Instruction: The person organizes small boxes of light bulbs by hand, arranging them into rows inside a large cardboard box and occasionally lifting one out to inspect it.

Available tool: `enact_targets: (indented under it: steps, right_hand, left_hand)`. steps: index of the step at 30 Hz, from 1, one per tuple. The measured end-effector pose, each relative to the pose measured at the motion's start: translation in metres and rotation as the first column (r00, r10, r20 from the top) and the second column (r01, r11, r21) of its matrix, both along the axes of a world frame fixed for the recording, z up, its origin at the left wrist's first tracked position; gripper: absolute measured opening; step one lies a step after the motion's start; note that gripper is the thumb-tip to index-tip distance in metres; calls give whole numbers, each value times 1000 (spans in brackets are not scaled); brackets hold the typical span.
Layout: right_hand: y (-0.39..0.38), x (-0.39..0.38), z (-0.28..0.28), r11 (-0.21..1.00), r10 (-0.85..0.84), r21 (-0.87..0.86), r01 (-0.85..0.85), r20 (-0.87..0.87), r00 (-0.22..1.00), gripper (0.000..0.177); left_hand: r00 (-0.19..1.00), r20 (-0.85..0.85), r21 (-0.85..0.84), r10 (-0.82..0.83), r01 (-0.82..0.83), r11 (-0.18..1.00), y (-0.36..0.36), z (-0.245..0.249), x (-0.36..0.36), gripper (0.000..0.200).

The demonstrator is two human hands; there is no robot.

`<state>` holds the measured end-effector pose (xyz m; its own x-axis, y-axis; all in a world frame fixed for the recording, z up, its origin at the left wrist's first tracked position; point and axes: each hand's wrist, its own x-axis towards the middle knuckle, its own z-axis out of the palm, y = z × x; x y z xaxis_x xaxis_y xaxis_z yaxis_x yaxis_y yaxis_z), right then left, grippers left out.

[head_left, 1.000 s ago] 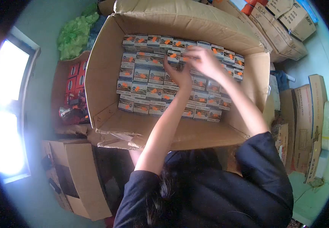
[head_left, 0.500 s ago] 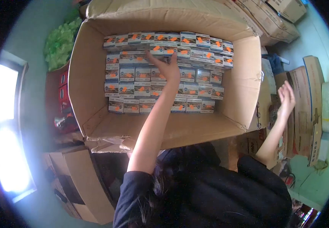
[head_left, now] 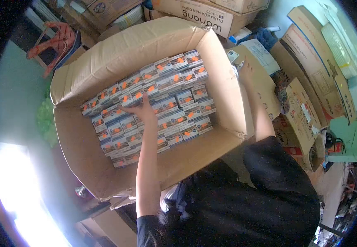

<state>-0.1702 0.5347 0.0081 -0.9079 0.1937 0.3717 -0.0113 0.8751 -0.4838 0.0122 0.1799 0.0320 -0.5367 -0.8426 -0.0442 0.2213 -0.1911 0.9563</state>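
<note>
Small boxes point(head_left: 178, 119), orange-marked on top, are sitting packed in tight rows on the floor of the big carton point(head_left: 116, 57) in front of me, with a strip of bare cardboard showing along the near side. My left hand point(head_left: 142, 110) is lying flat and open on the rows near the middle, fingers spread, not gripping anything. My right hand point(head_left: 245, 68) is reaching out over the carton's right wall, by the flat cardboard sheet point(head_left: 269, 94) there. Honestly can't tell if it's pinching something or just touching. I'm guessing these are light thin-card packs, stiff-ish but easy to dent. So I'd be pinching one by two opposite top edges, since the neighbours are touching on all sides.
</note>
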Motion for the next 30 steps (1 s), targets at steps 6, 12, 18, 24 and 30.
enact_targets:
  steps: [6, 12, 18, 24, 30]
  right_hand:
    - [22, 21, 5, 995, -83, 57, 76, 130, 988, 101]
    - [62, 51, 19, 837, 66, -546, 41, 174, 983, 70]
    - [35, 77, 131, 47, 88, -931, -362, -357, 930, 52]
    - [-96, 126, 242, -84, 679, -884, -459, -388, 623, 51]
    - [-272, 165, 209, -22, 951, -772, -635, -212, 225, 63]
  left_hand:
    - [993, 116, -7, 22, -22, 1000, 4, 8, 1, 110]
    - [997, 66, -20, -36, 38, 999, -2, -12, -3, 115]
    - [997, 12, -2, 81, -81, 997, 2, 1, 0, 117]
    - [996, 87, 105, -5, -4, 994, 9, 34, 13, 112]
    - [995, 1, 41, 97, -97, 994, 1, -12, -9, 109]
